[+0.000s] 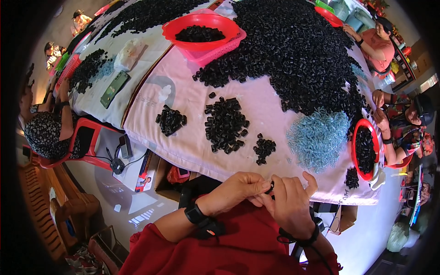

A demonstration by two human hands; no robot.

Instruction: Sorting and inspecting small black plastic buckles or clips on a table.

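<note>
Both hands met just off the near edge of the worktop, each grip pinched narrow on one small black plastic piece: the left hand held it by thumb and forefinger, the right hand closed fingertips on it from the other side. The piece sat over the red-clothed lap, clear of the pink cloth. Judged from that, a slip would drop it to the floor rather than back among the small black piles or the blue-grey heap nearby, since nothing lay beneath to catch it.
</note>
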